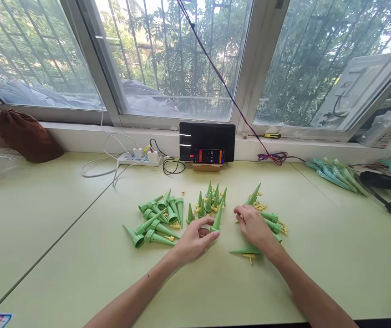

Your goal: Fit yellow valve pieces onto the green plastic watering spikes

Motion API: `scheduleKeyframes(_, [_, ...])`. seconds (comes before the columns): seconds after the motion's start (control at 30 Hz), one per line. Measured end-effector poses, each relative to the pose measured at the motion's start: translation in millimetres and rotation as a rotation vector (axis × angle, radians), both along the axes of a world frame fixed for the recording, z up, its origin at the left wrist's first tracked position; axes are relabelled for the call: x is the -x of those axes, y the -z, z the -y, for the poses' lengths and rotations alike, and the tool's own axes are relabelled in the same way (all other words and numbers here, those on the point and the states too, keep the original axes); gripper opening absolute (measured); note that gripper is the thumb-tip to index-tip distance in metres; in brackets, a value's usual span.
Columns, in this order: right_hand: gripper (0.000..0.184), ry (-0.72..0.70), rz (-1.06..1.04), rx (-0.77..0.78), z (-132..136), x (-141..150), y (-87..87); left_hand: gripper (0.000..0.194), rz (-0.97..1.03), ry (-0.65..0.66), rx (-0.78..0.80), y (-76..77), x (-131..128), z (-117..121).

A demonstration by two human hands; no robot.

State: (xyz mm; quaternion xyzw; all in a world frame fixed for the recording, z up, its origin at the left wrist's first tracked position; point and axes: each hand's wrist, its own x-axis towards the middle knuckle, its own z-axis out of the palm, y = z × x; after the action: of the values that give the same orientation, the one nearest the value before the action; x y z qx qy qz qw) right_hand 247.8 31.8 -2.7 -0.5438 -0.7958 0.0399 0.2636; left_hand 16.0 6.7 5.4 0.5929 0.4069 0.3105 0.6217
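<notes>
One cone the left hand grasps could bump and topple upright cones; right hand grip, I cannot tell

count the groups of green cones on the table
3: a loose heap at the left, an upright cluster in the middle, and a scattered pile around the right hand, which may hide some cones. The left hand holds one cone.

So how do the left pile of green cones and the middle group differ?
The left pile lies jumbled on its sides, tips pointing various ways; the middle group stands with tips up. The left pile spreads wider across the table, while the middle group is more compact. Both are tapered green cones with small yellow pieces among them.
</notes>
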Motion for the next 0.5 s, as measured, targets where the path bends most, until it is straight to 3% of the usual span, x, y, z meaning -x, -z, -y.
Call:
scheduleKeyframes(0.3, [0.033, 0.067, 0.189, 0.278, 6.5, 7.1, -13.2, 0.053, 0.057, -0.059, 0.060, -1.3, -2.1, 2.1])
scheduleKeyframes(0.5, [0.033, 0.086, 0.145, 0.266, 5.5, 8.3, -11.9, 0.051, 0.077, -0.069, 0.059, 2.2, -2.7, 0.2])
